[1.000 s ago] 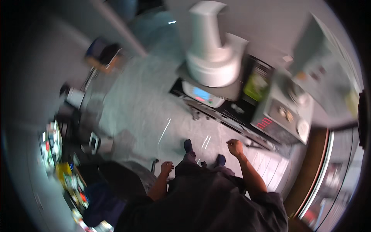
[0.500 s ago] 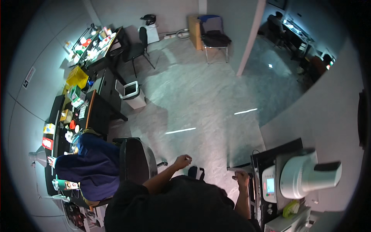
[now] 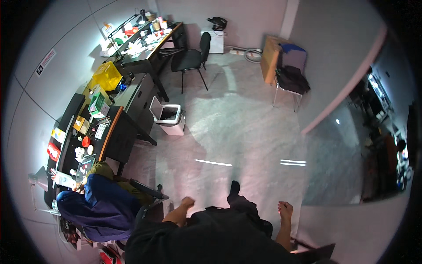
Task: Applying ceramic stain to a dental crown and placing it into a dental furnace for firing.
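Note:
I stand on a pale grey floor (image 3: 246, 132) and look down over my dark clothes. My left hand (image 3: 187, 203) hangs in a loose fist in front of my body, holding nothing. My right hand (image 3: 285, 207) is also curled into a fist, empty, above the floor. One dark shoe (image 3: 234, 188) shows between the two hands. Nothing lies within reach of either hand.
A person in a blue top (image 3: 94, 207) sits at a dark cluttered desk (image 3: 94, 141) at the left. A white waste bin (image 3: 169, 116) stands beside it. A black chair (image 3: 191, 59), a yellow bag (image 3: 107, 75) and a chair with dark clothes (image 3: 290, 79) stand farther back.
The view has swung round from a white machine on a bench toward the open floor and desks. Both fists stay low in front of me.

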Demonstrator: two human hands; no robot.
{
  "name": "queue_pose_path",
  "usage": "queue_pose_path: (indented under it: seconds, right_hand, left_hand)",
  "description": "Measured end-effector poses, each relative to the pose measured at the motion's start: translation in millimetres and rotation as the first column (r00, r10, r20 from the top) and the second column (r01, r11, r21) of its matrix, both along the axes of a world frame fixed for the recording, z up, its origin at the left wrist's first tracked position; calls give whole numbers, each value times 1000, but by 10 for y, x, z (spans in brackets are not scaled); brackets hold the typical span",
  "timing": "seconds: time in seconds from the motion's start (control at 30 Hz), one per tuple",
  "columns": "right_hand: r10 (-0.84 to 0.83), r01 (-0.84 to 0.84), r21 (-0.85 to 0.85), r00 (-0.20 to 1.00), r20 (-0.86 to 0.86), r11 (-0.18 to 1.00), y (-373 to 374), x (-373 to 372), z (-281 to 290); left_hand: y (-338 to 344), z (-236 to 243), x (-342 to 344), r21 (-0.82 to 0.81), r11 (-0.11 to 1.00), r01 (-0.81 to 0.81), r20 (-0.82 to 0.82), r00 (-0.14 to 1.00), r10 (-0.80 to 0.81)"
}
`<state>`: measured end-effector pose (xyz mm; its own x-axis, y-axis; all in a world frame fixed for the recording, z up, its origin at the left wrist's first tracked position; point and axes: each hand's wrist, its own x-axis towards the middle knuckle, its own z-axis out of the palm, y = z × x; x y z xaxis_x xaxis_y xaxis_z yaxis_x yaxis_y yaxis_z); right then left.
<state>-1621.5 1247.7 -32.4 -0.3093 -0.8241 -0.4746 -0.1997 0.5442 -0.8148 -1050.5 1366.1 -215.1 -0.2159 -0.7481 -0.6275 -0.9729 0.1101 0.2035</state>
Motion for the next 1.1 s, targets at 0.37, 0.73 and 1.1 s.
queue_pose_path:
  seconds: [0.37, 0.73, 1.1]
  right_hand:
    - [551, -574, -367, 816, -177, 732, -4989, 2315, 412]
    - [716, -761, -195, 648, -260, 619, -7199, 4654, 342]
    - [461, -464, -1, 879, 122, 886, -9595, 5868, 141]
  left_hand:
    - [-1343, 513, 316, 432, -335, -837, -233, -463, 855]
    - [-3624, 13, 1954, 414, 114, -903, 47, 146, 988]
    - [-7996, 945, 4716, 219, 27, -975, -730, -145, 668]
